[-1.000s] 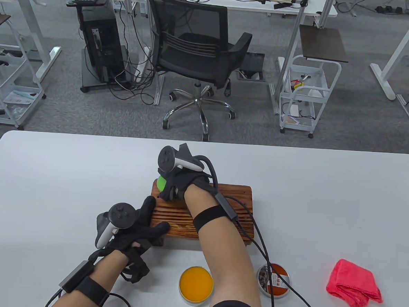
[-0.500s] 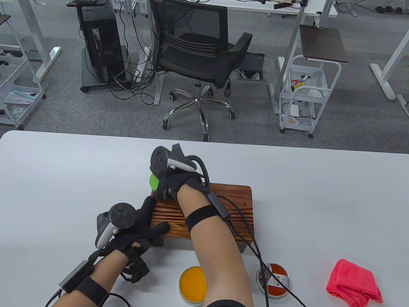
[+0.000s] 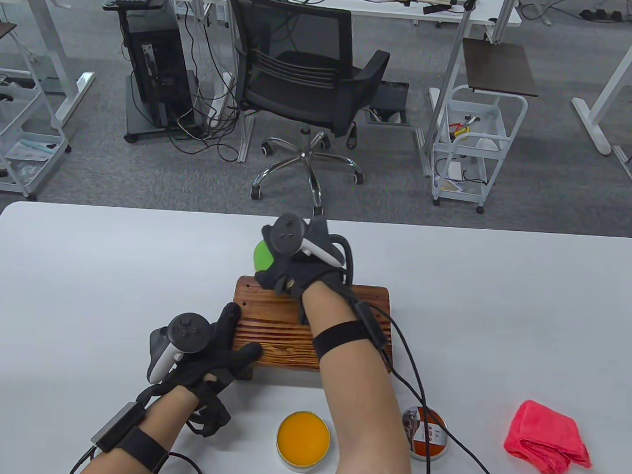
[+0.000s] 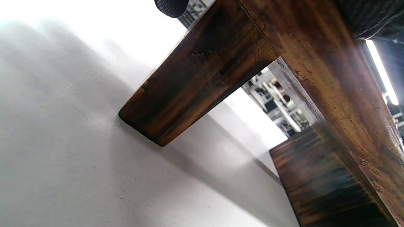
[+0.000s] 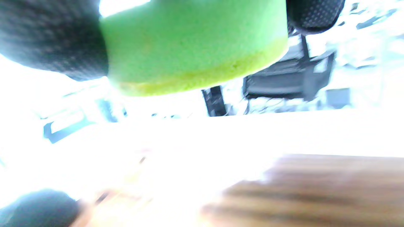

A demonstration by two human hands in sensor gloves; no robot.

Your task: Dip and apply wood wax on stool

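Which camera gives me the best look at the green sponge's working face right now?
The right wrist view: the green sponge fills the top of that frame from the side, its yellowish lower edge showing, between gloved fingers. The table view shows only a sliver beside the right hand. The left wrist view shows none.

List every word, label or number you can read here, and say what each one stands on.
Nothing can be read with certainty.
Tin lid beside the open wax tin: an orange and white label with print, too small and partly hidden behind a cable.
Stool, green sponge, pink cloth: no text.
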